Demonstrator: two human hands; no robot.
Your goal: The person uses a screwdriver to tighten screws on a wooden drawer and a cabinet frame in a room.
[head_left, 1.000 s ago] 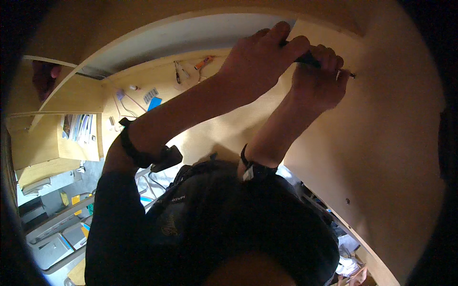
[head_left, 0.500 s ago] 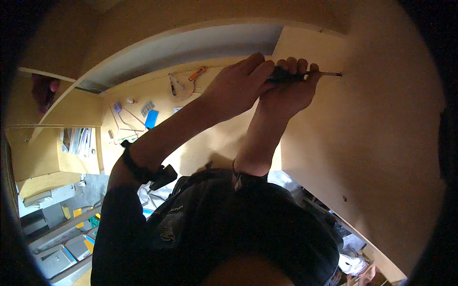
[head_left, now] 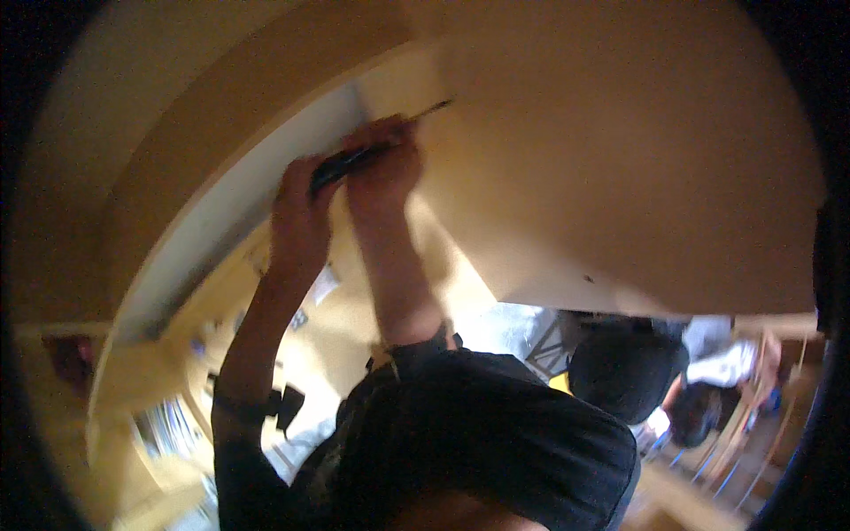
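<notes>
A screwdriver [head_left: 341,165] with a dark handle and thin metal shaft slants up to the right in front of the wooden panel [head_left: 620,177]. My left hand [head_left: 299,208] is closed at the back end of the handle. Further forward, my right hand [head_left: 385,173] is wrapped round the handle and the start of the shaft. The shaft's tip is at the panel; blur hides whether it touches. A dark band with a black box sits on my left forearm.
A curved wooden edge [head_left: 177,230] arches over my hands at the left. Blurred small items lie on the pale wooden surface [head_left: 354,327] below. Papers [head_left: 168,429] stand in a compartment at lower left. Another person [head_left: 695,411] is at lower right, beyond the panel's edge.
The view has turned, so the panel fills more of it and the person at lower right shows more. Both hands still hold the screwdriver; my left hand now sits further back on the handle.
</notes>
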